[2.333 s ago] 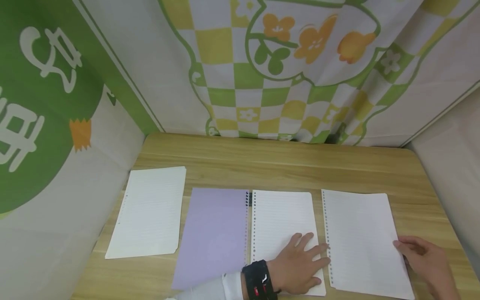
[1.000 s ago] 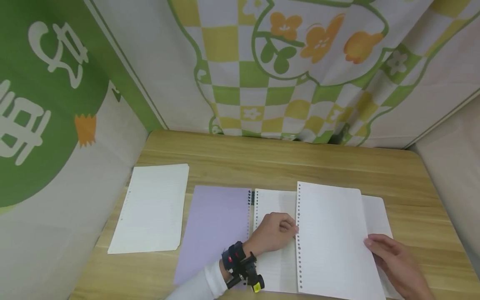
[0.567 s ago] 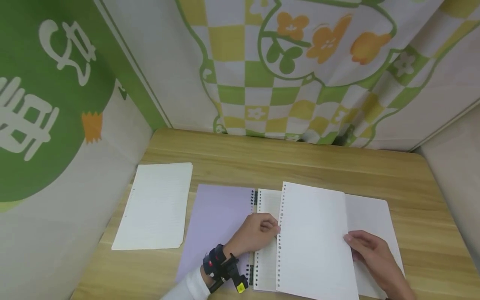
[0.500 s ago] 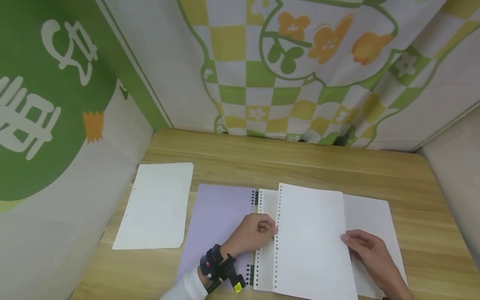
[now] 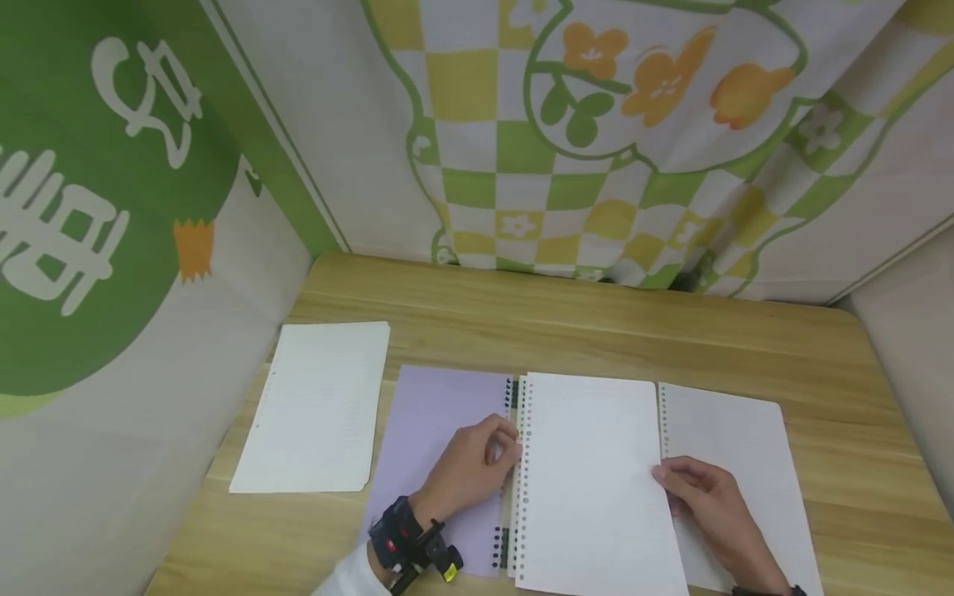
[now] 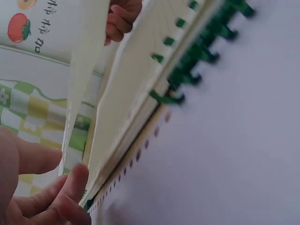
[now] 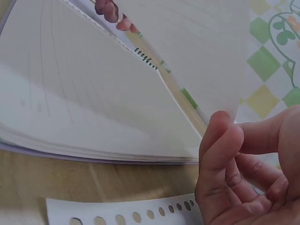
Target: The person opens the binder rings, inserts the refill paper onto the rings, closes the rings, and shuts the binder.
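Two opposite edges of a raised sheet [image 5: 592, 488] sit pinched in left grip [image 5: 465, 465] and right grip [image 5: 706, 503] above an open notebook [image 5: 443, 410], bench [image 5: 566, 327] stretching beyond.

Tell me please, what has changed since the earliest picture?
A sheet came off the paper on the right and moved left, above the open notebook. The left hand, which lay on the notebook's page, now pinches the sheet's holed edge; the right hand moved left with the opposite edge. The left paper and purple cover stayed in place.
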Tool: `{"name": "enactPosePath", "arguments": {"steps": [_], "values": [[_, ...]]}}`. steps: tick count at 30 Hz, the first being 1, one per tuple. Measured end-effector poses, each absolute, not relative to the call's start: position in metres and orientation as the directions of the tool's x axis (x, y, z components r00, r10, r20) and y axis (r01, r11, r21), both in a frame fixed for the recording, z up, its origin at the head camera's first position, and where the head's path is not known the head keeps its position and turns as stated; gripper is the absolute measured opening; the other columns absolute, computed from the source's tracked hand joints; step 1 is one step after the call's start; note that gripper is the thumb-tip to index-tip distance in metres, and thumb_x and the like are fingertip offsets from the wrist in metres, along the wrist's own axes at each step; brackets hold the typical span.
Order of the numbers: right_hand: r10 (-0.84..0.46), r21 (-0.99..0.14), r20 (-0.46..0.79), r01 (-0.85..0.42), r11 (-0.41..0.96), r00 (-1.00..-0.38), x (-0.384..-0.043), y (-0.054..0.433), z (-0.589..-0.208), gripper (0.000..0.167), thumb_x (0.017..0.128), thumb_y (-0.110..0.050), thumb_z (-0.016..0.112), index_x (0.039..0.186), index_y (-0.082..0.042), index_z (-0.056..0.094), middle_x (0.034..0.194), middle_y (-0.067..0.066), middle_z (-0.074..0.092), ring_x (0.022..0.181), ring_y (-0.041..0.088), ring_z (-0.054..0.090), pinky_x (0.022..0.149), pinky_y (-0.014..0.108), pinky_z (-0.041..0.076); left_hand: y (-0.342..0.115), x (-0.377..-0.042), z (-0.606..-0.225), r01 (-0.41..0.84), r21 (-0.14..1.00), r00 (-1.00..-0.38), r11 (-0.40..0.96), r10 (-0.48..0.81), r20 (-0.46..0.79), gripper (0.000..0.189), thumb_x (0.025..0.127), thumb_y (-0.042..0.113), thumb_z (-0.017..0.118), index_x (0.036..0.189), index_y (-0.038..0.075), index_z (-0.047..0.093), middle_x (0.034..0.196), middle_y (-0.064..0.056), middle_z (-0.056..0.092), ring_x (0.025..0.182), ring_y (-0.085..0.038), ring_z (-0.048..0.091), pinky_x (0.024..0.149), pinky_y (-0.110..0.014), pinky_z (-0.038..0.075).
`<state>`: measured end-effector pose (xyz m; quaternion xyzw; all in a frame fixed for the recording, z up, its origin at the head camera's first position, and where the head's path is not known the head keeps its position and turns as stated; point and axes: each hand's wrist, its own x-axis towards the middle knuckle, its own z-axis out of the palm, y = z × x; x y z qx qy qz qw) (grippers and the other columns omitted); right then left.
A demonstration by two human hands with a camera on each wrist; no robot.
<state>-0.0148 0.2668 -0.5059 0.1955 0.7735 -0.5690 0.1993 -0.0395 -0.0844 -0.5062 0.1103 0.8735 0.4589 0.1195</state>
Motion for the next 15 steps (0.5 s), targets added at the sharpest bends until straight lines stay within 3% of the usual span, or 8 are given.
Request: {"name": "enactPosePath", "arguments": {"steps": [2,4,7,10,15], "values": [[0.071,-0.803,-0.529,0.526,0.281,-0.845,-0.0148,0.2662,-0.5073,0.035,0.102,-0.022,0.074,0.124,0.004,0.069,0.087,-0.001,0.078,0.075,0.014,0.066,0.078,0.024,0.053,-0.0848,-0.0387,-0.5070,0.133,0.789,-0.955,0.600,0.291,-0.060,0.027,0.105,0.025,0.069,0.130,0.016,0.067,0.114,0.002,0.073,0.084,-0.011,0.060,0.072,-0.028,0.052],[0.071,-0.801,-0.529,0.525,0.286,-0.846,-0.0153,0.2652,-0.5085,0.035,0.102,-0.023,0.074,0.124,0.004,0.070,0.088,0.000,0.079,0.076,0.014,0.067,0.078,0.023,0.053,-0.0850,-0.0389,-0.5078,0.188,0.746,-0.955,0.639,0.297,-0.014,0.039,0.104,0.027,0.069,0.141,0.014,0.062,0.133,-0.002,0.068,0.106,-0.017,0.060,0.091,-0.035,0.053],[0.084,-0.792,-0.530,0.528,0.306,-0.844,-0.0157,0.2623,-0.5091,0.036,0.102,-0.024,0.075,0.124,0.003,0.071,0.093,0.003,0.081,0.080,0.014,0.070,0.079,0.023,0.054,-0.0846,-0.0403,-0.5078,0.257,0.679,-0.942,0.687,0.335,0.018,0.053,0.104,0.031,0.070,0.152,0.014,0.055,0.158,-0.004,0.053,0.137,-0.028,0.049,0.112,-0.049,0.043],[0.092,-0.787,-0.529,0.528,0.320,-0.844,-0.0166,0.2597,-0.5083,0.036,0.102,-0.023,0.074,0.125,0.004,0.071,0.096,0.005,0.082,0.083,0.015,0.071,0.079,0.023,0.055,-0.0838,-0.0419,-0.5066,0.304,0.634,-0.924,0.711,0.383,0.014,0.057,0.104,0.034,0.068,0.156,0.016,0.053,0.167,-0.005,0.045,0.149,-0.036,0.039,0.117,-0.057,0.036],[0.081,-0.790,-0.522,0.517,0.330,-0.849,-0.0189,0.2584,-0.5086,0.037,0.102,-0.024,0.074,0.126,0.004,0.071,0.091,0.003,0.081,0.076,0.016,0.068,0.074,0.025,0.054,-0.0816,-0.0423,-0.5053,0.358,0.584,-0.899,0.729,0.437,0.006,0.057,0.106,0.035,0.063,0.158,0.014,0.052,0.172,-0.007,0.038,0.153,-0.043,0.033,0.116,-0.062,0.033]]}}
